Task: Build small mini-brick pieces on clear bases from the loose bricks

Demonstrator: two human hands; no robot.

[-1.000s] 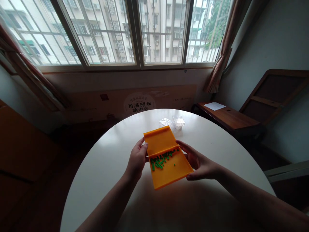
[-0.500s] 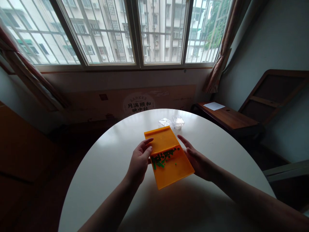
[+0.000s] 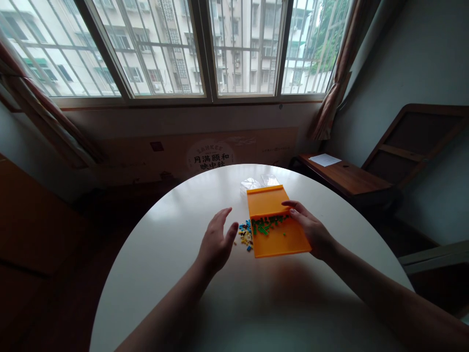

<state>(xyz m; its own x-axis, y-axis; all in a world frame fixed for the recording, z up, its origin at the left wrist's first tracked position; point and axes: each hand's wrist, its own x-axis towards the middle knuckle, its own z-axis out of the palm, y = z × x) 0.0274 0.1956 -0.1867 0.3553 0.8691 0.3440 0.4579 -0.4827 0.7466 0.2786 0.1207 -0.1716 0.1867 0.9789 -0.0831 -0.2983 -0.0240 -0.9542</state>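
An orange tray is on the round white table, a little right of centre. Several small green pieces lie across its middle. My right hand grips the tray's right edge, thumb over the rim. My left hand hovers open to the tray's left, fingers apart, holding nothing. Between that hand and the tray lies a small pile of coloured pieces, blue, yellow and green, on the bare tabletop.
Two clear plastic boxes stand just behind the tray's far edge. A dark wooden side table with a sheet of paper stands to the right. A window and a cardboard panel are beyond the table's far rim.
The tray has slid to the right in my right hand. My left hand let go of it and opened. A small pile of coloured pieces has come into view where the tray was.
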